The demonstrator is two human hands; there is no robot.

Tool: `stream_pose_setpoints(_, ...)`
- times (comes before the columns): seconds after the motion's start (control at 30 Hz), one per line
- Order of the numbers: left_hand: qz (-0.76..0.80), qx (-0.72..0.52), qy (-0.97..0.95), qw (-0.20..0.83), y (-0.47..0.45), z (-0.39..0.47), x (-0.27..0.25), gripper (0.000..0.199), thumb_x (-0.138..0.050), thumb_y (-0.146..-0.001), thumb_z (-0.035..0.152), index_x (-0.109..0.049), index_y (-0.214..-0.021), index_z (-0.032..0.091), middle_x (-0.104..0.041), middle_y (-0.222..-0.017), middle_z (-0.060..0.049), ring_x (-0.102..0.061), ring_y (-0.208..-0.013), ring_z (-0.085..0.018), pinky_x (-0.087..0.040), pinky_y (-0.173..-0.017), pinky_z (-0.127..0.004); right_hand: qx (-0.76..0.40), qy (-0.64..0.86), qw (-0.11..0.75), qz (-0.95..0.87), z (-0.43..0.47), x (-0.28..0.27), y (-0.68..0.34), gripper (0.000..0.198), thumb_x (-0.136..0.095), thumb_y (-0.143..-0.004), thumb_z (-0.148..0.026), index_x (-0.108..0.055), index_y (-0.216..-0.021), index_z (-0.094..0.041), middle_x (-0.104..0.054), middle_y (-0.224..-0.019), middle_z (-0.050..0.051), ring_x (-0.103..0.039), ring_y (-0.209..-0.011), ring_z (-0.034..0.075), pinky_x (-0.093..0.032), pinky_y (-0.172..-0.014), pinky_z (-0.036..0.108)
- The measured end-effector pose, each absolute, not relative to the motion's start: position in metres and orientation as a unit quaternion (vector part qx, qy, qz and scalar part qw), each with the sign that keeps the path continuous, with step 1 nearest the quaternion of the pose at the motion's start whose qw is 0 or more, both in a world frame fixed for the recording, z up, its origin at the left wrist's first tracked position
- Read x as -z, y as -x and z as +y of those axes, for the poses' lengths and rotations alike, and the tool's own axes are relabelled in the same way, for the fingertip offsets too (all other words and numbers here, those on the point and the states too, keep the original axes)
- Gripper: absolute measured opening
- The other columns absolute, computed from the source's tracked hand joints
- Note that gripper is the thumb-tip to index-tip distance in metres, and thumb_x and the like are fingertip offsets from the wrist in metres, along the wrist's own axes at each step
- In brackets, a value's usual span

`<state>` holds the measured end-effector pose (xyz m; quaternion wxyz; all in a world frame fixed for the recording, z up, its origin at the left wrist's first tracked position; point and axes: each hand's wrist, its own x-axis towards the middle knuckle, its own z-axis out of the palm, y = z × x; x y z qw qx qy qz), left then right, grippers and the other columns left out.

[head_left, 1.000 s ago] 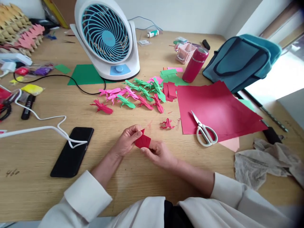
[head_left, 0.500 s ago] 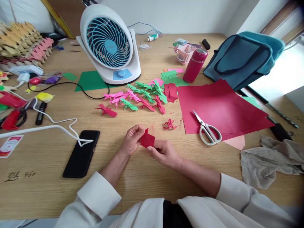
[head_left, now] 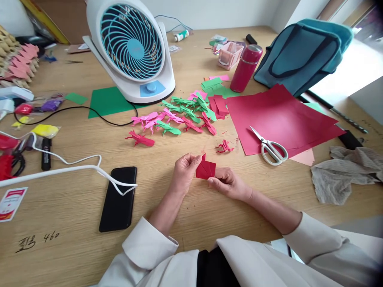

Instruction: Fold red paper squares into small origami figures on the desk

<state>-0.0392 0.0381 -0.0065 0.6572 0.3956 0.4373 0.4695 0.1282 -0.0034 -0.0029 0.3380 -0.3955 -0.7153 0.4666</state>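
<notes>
the left hand (head_left: 188,166) and right hand (head_left: 232,182), fingers closed, pinch opposite sides of the creased red paper (head_left: 206,170) over the tabletop (head_left: 74,255), seemingly only partly folded; finished-looking paper figures (head_left: 173,116) lie beyond; flat red slips (head_left: 220,106) lie unfolded.

We see a fan (head_left: 136,49) at upper left, a flask (head_left: 245,69) and teal bag (head_left: 302,57) at upper right, and a phone (head_left: 116,209) lower left.
</notes>
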Motion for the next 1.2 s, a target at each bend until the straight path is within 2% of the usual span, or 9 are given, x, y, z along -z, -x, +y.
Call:
stream_pose_setpoints(0.33, 0.431, -0.458, -0.444, 0.638, 0.053, 0.041, 0.002, 0.041, -0.073, -0.075, 0.052, -0.057, -0.068, 0.015, -0.047, -0.059, 0.005, -0.039, -0.055, -0.006, -0.032, -0.055, -0.019, -0.496, 0.434, 0.364, -0.658, -0.007, 0.009, -0.125, 0.047, -0.049, -0.096, -0.048, -0.063, -0.067, -0.014, -0.052, -0.053, -0.002, -0.044, -0.047, 0.008, -0.032, -0.048, 0.021)
stream_pose_setpoints(0.5, 0.432, -0.459, -0.478, 0.611, 0.05, 0.038, -0.002, 0.036, -0.073, -0.077, 0.045, -0.055, -0.066, 0.015, -0.047, -0.061, 0.005, -0.039, -0.058, -0.007, -0.033, -0.057, -0.02, -0.498, 0.431, 0.348, -0.667, -0.006, 0.01, -0.128, 0.045, -0.051, -0.095, -0.048, -0.064, -0.068, -0.014, -0.054, -0.056, -0.001, -0.046, -0.051, 0.009, -0.034, -0.051, 0.021)
stream_pose_setpoints(0.7, 0.428, -0.473, -0.398, 0.659, 0.04, 0.03, 0.001, 0.037, -0.073, -0.076, 0.045, -0.049, -0.069, 0.017, -0.047, -0.062, 0.005, -0.038, -0.057, -0.007, -0.034, -0.058, -0.02, -0.522, 0.424, 0.337, -0.659, -0.007, 0.01, -0.129, 0.048, -0.051, -0.094, -0.052, -0.064, -0.067, -0.014, -0.053, -0.054, -0.001, -0.044, -0.049, 0.009, -0.033, -0.049, 0.022)
stream_pose_setpoints(0.9, 0.447, -0.437, -0.5, 0.6, 0.041, 0.028, 0.006, 0.042, -0.065, -0.083, 0.051, -0.05, -0.065, 0.017, -0.042, -0.061, 0.005, -0.035, -0.059, -0.008, -0.032, -0.058, -0.021, -0.526, 0.456, 0.365, -0.618, -0.009, 0.01, -0.13, 0.051, -0.05, -0.092, -0.058, -0.066, -0.068, -0.015, -0.054, -0.053, -0.001, -0.046, -0.049, 0.009, -0.035, -0.05, 0.022)
stream_pose_setpoints(1.2, 0.478, -0.428, -0.561, 0.524, 0.035, 0.022, 0.005, 0.043, -0.055, -0.09, 0.052, -0.044, -0.064, 0.018, -0.038, -0.059, 0.005, -0.033, -0.057, -0.01, -0.03, -0.057, -0.023, -0.536, 0.446, 0.366, -0.617, -0.009, 0.012, -0.132, 0.049, -0.051, -0.092, -0.056, -0.066, -0.069, -0.015, -0.055, -0.054, -0.001, -0.047, -0.049, 0.01, -0.036, -0.05, 0.022)
